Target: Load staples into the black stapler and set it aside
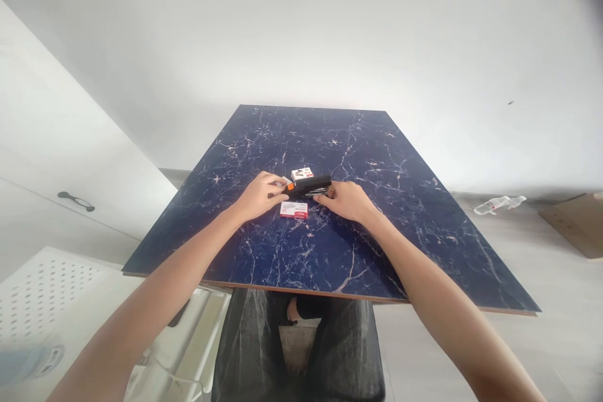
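Note:
A black stapler (311, 184) with an orange piece on its left part lies sideways between my hands, and metal shows below its upper arm. My left hand (262, 196) is closed at the stapler's left end, thumb and fingers curled around it. At the right end my right hand (347, 200) grips the lower part, its thumb near the metal. Just behind the stapler stands a small white box with red and black print (301, 173). A red and white staple box (294, 210) lies in front of it, near both hands.
The table (301, 251) has a dark blue marbled top. A white cabinet with a dark handle (76, 201) stands at the left, above a white perforated surface (44, 292). On the floor at the right are a clear plastic bottle (499, 204) and a cardboard box (577, 221).

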Available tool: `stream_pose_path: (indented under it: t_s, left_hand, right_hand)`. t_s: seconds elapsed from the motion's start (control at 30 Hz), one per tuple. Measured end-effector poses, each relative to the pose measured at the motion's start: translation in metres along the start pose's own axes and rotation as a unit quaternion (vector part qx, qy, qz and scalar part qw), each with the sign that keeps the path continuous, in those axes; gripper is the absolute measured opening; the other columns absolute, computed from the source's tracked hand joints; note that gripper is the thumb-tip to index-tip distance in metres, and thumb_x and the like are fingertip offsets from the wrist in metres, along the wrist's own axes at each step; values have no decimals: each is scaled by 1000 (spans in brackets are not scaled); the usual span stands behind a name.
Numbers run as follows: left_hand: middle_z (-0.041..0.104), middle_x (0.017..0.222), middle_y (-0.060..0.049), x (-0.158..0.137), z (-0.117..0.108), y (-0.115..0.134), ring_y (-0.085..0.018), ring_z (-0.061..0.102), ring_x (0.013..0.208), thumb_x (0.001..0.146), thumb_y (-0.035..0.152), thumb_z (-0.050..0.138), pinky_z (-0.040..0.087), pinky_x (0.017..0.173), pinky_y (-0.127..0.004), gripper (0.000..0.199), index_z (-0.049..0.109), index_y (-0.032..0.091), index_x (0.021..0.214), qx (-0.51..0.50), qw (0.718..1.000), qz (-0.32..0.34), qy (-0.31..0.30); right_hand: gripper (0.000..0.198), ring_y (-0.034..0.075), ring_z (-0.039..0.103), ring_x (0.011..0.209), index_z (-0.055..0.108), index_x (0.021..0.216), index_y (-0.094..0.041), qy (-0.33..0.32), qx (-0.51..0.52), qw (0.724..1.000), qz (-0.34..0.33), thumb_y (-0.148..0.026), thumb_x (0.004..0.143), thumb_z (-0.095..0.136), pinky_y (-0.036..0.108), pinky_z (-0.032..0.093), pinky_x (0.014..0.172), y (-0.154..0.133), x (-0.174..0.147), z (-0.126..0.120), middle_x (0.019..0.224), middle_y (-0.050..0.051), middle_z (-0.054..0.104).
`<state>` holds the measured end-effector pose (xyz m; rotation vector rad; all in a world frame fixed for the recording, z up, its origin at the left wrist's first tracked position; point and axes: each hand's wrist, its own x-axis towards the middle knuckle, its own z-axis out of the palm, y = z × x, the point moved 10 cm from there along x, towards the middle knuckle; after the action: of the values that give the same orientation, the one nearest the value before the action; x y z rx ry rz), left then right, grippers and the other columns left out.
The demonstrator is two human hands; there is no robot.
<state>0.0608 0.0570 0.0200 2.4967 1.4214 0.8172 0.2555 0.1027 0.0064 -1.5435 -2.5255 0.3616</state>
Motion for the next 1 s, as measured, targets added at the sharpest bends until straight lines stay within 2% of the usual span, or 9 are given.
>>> stream_pose_path:
  t_s: [0.1, 0.27, 0.37, 0.47, 0.57, 0.7, 0.77, 0.87, 1.0]
  left_hand:
    - [69, 125, -5, 2, 2, 10, -29, 51, 118, 98, 36, 62, 45, 100, -52, 21, 80, 30, 105, -9, 1000, 20, -5]
    - [68, 127, -3, 1, 14, 53, -32, 42, 131, 100, 38, 59, 37, 109, -54, 24, 79, 33, 110, -9, 996, 78, -51]
    - [69, 128, -3, -3, 21, 71, -36, 38, 136, 92, 45, 69, 31, 113, -55, 26, 78, 33, 113, 2, 991, 99, -87]
    - [69, 129, -4, -6, 21, 70, -37, 37, 137, 85, 47, 75, 29, 113, -56, 41, 74, 31, 123, 14, 989, 95, -108]
    - [73, 122, -5, -5, 15, 59, -37, 41, 135, 85, 46, 75, 29, 111, -56, 40, 74, 29, 121, 24, 991, 73, -110]
    - [74, 109, -6, -1, 3, 56, -31, 54, 118, 87, 50, 72, 38, 104, -47, 36, 75, 27, 115, 22, 995, 68, -76]
    - [72, 107, -7, 3, -4, 51, -29, 57, 109, 90, 52, 68, 41, 98, -45, 40, 73, 24, 117, 44, 998, 32, -35]
    - [68, 105, -9, 5, -10, 28, -28, 59, 98, 96, 52, 57, 46, 86, -41, 46, 66, 20, 129, 79, 993, -84, 12]
    - [62, 115, -10, -1, -1, -9, -25, 63, 96, 103, 49, 40, 49, 78, -36, 48, 60, 20, 136, 1, 980, -199, -19]
  right_hand:
    - [40, 23, 65, 72, 63, 84, -22, 13, 37, 999, 34, -56, 96, 47, 30, 36, 60, 10, 1, -2, 81, 7, 72]
    - [29, 21, 65, 80, 64, 85, -22, 47, 124, 991, 29, -36, 98, 43, 28, 39, 68, 9, 1, -6, 88, 6, 73]
    - [43, 19, 63, 75, 62, 80, -22, 35, 222, 974, 34, -47, 101, 35, 28, 41, 68, 6, -1, -3, 82, 3, 71]
    - [44, 19, 63, 75, 62, 85, -21, 42, 243, 967, 57, -62, 94, 47, 28, 41, 68, 3, -3, -3, 84, 3, 72]
    - [38, 20, 65, 80, 62, 90, -21, 51, 235, 968, 74, -59, 87, 61, 28, 41, 69, 3, -3, -4, 91, 3, 73]
    - [37, 20, 65, 78, 61, 84, -21, 25, 233, 968, 86, -58, 87, 60, 28, 41, 66, 7, -2, -3, 88, 3, 72]
    - [38, 20, 65, 78, 61, 84, -21, 24, 225, 971, 82, -59, 88, 58, 28, 41, 66, 7, -2, -4, 88, 4, 72]
    - [41, 21, 65, 78, 61, 86, -21, 27, 213, 974, 67, -61, 89, 57, 28, 40, 66, 5, -3, -5, 88, 5, 72]
    - [41, 21, 66, 80, 61, 89, -21, 33, 211, 975, 57, -61, 90, 56, 28, 41, 67, 3, -3, -5, 93, 5, 73]
